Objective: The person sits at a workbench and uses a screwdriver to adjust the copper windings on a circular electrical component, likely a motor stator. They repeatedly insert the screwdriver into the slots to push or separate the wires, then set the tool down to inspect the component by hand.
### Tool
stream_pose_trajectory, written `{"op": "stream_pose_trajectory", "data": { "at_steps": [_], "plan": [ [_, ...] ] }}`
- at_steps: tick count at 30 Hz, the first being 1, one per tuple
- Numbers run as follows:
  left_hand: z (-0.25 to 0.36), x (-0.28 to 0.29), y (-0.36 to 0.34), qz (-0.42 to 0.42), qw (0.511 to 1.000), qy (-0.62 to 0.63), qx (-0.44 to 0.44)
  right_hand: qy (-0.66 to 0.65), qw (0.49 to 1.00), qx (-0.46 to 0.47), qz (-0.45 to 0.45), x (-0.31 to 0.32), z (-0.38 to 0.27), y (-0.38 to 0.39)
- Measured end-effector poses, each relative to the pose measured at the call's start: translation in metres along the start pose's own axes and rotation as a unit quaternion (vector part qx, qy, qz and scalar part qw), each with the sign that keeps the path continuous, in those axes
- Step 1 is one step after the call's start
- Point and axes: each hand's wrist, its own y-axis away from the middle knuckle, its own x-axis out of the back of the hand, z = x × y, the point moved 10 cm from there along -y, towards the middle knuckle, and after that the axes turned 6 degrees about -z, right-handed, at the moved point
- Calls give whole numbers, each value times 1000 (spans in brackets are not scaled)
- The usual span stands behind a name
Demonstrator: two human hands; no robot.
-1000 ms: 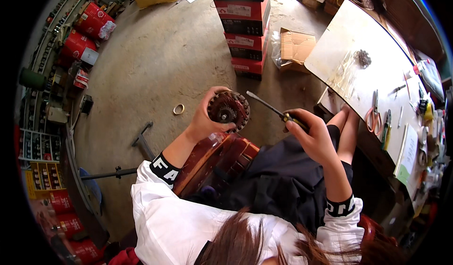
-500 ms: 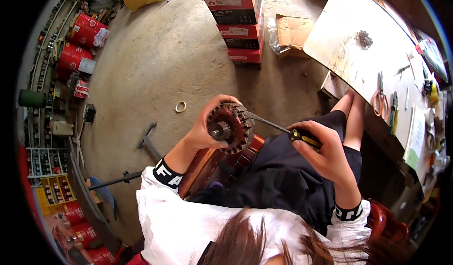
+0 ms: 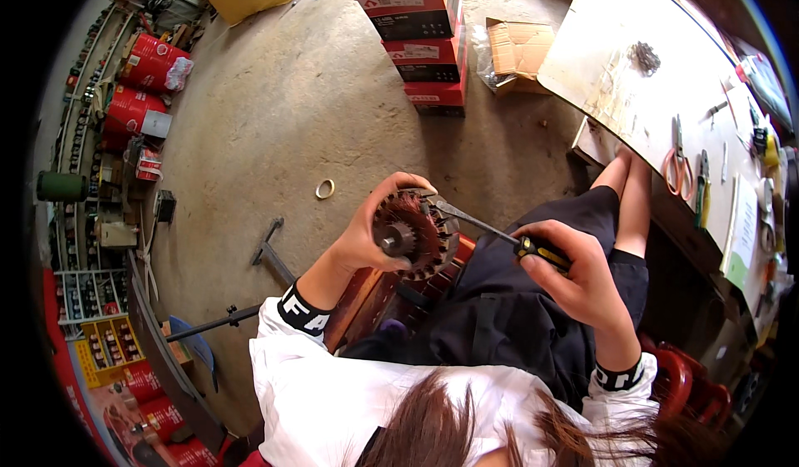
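Note:
My left hand is wrapped round a motor armature, a dark slotted cylinder with copper windings and a shaft end facing up. In my right hand is a screwdriver with a black and yellow handle. Its metal blade slants up to the left, and the tip meets the armature's slotted rim on the right side. Whether the tip sits inside a slot is too small to tell. Both hands are above my lap, over a dark garment.
At right stands a white-topped table bearing red-handled scissors, pliers and a dark tangled clump. Stacked red and black boxes rise ahead beside an open carton. A tape ring lies on the floor; shelves line the left.
The whole view has shifted slightly. My left hand and the armature sit a little lower and further right, with the armature turned slightly. The screwdriver tip stays at its rim.

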Motion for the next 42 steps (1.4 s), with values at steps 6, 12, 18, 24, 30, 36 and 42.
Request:
{"op": "stream_pose_trajectory", "data": {
  "at_steps": [6, 12, 18, 24, 30, 36, 42],
  "plan": [
    [6, -13, -4, 51, 979, -198, 9, -175, 976, -89, 96, -2, 45, -1],
    [-4, -29, -2, 73, 954, -290, 13, -419, 891, -163, 65, -75, 95, -13],
    [-15, -37, 0, 85, 948, -304, 32, -586, 800, -102, 85, -103, 123, -12],
    [-20, -54, 0, -4, 959, -281, 40, -581, 805, -61, 104, -94, 144, -13],
    [-74, -51, 11, 75, 951, 215, 211, -594, 799, -37, 87, -89, 155, -10],
    [-84, -79, 17, -4, 888, 345, 305, -441, 896, -25, 40, -83, 131, -11],
    [-101, -55, 23, 92, 897, 324, 287, -323, 944, -52, 47, -73, 105, -15]
  ]
}}
